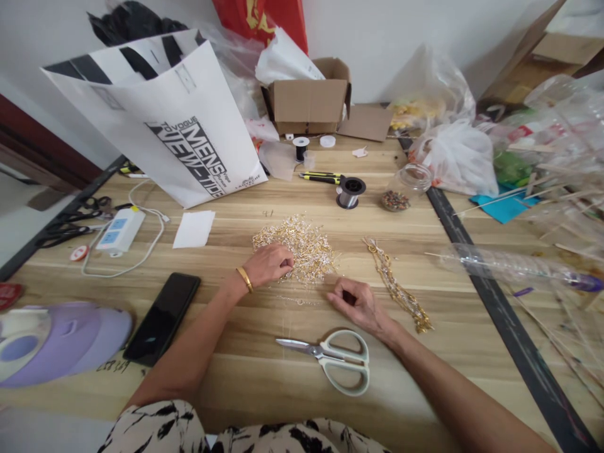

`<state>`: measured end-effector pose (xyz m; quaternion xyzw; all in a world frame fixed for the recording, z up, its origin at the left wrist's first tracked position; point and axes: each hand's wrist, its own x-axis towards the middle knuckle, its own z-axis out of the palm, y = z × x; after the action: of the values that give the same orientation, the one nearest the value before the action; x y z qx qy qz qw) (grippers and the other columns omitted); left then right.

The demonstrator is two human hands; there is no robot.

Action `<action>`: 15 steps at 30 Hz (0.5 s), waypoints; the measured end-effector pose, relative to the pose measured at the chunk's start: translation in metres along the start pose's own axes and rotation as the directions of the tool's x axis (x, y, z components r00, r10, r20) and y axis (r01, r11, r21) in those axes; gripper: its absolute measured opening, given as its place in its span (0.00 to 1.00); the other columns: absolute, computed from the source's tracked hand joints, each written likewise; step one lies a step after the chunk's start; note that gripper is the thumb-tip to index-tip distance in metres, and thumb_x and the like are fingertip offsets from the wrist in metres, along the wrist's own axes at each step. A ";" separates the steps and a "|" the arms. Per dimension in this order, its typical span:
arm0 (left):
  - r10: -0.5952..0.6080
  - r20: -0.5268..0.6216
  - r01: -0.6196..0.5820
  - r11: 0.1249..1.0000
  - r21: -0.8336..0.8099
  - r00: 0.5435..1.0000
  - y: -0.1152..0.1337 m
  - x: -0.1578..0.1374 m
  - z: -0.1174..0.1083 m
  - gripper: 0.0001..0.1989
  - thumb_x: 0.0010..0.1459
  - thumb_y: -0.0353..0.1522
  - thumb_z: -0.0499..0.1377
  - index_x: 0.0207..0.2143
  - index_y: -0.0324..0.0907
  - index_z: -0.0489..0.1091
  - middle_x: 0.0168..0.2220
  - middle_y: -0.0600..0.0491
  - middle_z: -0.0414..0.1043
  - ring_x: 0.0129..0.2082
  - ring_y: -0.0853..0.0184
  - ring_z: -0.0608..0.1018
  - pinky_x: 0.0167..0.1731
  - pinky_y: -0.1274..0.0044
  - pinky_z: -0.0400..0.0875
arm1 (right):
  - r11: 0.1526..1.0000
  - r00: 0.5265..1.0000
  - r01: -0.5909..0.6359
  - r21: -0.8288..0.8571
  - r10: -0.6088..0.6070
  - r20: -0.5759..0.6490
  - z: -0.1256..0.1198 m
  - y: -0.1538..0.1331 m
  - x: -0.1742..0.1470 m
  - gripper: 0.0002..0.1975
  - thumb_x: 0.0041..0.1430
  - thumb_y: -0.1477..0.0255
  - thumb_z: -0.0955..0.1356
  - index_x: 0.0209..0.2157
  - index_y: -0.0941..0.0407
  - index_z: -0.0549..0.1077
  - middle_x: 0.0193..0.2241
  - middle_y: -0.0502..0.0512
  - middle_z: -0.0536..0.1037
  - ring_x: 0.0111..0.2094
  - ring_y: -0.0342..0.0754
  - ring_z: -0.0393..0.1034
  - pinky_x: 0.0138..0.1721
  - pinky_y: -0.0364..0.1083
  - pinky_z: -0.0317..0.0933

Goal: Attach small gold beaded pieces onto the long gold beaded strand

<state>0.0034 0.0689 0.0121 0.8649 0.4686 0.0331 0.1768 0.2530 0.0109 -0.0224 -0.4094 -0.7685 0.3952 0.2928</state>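
Note:
My left hand point(268, 263), with a gold bangle point(245, 279) at the wrist, rests at the near-left edge of a loose pile of gold and silver beaded pieces point(309, 248). Its fingers are curled closed; anything between them is too small to make out. To the right of the pile, my right hand point(353, 303) is closed with thumb and forefinger together, and whatever it pinches is hidden. Between the hands lies a short, thin beaded strand point(301, 302). White-handled scissors point(342, 362) lie nearer me, blades pointing left. A bundle of gold and silver strands point(399, 289) lies right of my right hand.
A wire spool point(350, 192), cutter knife point(322, 178) and bead jar point(396, 200) stand behind the pile. On the left are a phone point(163, 318), power strip point(121, 231) and white paper bag point(165, 126). Plastic bags point(455, 154) and thin sticks crowd the right.

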 end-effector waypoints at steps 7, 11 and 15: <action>0.002 -0.060 -0.002 1.000 -0.005 0.998 -0.001 0.002 0.001 0.07 0.54 0.28 0.55 0.26 0.39 0.71 0.29 0.51 0.72 0.34 0.65 0.71 0.39 0.74 0.63 | 1.000 1.000 -0.004 0.000 0.004 -0.004 0.000 0.001 0.000 0.15 0.59 0.66 0.64 0.21 0.57 0.61 0.17 0.46 0.60 0.19 0.38 0.52 0.21 0.40 0.47; -0.002 -0.149 -0.008 0.997 -0.072 0.989 0.000 0.003 0.000 0.05 0.53 0.27 0.56 0.25 0.39 0.70 0.27 0.52 0.72 0.32 0.66 0.71 0.38 0.75 0.64 | 1.000 1.000 0.004 -0.003 -0.004 -0.011 0.000 0.000 0.000 0.15 0.59 0.66 0.64 0.21 0.57 0.61 0.17 0.46 0.60 0.19 0.38 0.52 0.20 0.40 0.47; -0.045 -0.208 -0.001 0.976 -0.216 0.977 0.003 0.003 0.000 0.04 0.50 0.26 0.57 0.24 0.39 0.71 0.26 0.53 0.73 0.28 0.69 0.72 0.33 0.77 0.65 | 1.000 1.000 0.005 0.006 -0.005 -0.009 0.000 0.001 0.000 0.15 0.59 0.67 0.64 0.21 0.57 0.61 0.17 0.46 0.60 0.19 0.38 0.52 0.20 0.40 0.47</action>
<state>0.0080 0.0701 0.0133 0.8271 0.4879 0.1734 0.2186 0.2532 0.0110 -0.0229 -0.4084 -0.7668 0.3951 0.2985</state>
